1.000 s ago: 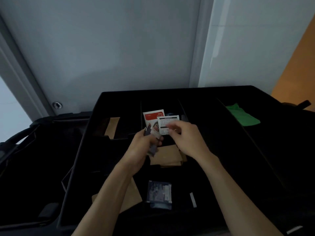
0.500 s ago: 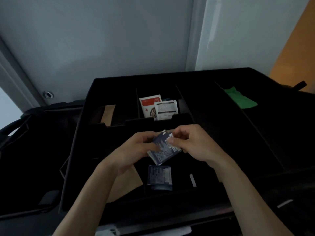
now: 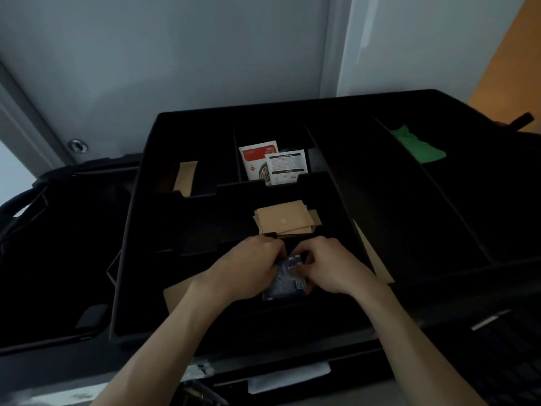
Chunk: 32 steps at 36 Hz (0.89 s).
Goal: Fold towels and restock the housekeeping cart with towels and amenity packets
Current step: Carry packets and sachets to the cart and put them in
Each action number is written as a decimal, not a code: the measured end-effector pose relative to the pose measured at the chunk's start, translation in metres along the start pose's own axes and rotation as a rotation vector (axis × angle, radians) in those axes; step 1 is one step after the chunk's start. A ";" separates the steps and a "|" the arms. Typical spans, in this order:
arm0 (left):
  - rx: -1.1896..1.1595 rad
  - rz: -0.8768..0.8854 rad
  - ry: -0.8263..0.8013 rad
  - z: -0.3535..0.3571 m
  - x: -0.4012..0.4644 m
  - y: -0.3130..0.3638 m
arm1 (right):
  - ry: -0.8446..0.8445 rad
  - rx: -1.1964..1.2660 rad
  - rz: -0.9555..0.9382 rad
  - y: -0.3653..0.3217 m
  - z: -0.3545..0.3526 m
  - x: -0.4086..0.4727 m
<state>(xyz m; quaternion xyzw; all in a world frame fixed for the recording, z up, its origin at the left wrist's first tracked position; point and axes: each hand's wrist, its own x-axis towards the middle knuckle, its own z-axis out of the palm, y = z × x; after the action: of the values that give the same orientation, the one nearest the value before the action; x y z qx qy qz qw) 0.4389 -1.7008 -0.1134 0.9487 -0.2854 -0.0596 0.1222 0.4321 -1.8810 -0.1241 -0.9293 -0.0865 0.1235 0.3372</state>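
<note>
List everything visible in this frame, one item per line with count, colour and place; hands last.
organizer tray: one, black, divided, on the cart top
red-and-white packet: one, upright in the back middle compartment
white printed packet: one, in front of the red one
tan envelopes: a small stack, middle compartment
tan envelope: one, back left compartment
green cloth: one, right compartment
dark blue packets: count unclear, front compartment, between the hands
left hand: grips the blue packets
right hand: pinches the blue packets
</note>
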 end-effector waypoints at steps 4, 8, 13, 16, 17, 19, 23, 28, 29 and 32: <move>0.064 0.038 -0.030 0.001 0.001 0.003 | 0.069 -0.029 -0.011 0.001 0.004 -0.002; 0.201 0.078 -0.059 0.007 -0.001 0.004 | 0.139 -0.022 -0.009 0.004 0.001 -0.005; 0.269 0.089 -0.087 0.008 -0.003 0.005 | 0.069 0.009 -0.016 0.005 -0.001 -0.007; 0.297 0.082 -0.095 0.008 -0.003 0.005 | 0.023 0.024 -0.025 0.003 -0.001 -0.007; 0.303 0.080 -0.098 0.009 -0.003 0.005 | 0.015 0.031 -0.017 0.002 0.000 -0.007; 0.296 0.070 -0.111 0.008 -0.003 0.005 | 0.015 0.024 0.004 0.001 0.000 -0.007; 0.257 0.058 -0.126 0.005 -0.004 0.006 | 0.017 0.013 0.008 0.000 0.000 -0.008; 0.233 0.051 -0.142 0.003 -0.007 0.007 | 0.006 0.012 0.015 0.001 0.001 -0.007; 0.206 0.045 -0.144 0.003 -0.006 0.007 | 0.016 0.014 0.017 0.002 0.001 -0.007; 0.082 0.009 -0.154 -0.003 -0.006 0.005 | 0.054 0.062 0.023 0.003 0.002 -0.007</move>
<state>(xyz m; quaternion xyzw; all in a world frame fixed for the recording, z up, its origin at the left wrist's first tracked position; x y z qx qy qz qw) 0.4316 -1.7008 -0.1085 0.9442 -0.3004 -0.1200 0.0611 0.4250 -1.8839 -0.1264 -0.9224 -0.0627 0.1051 0.3664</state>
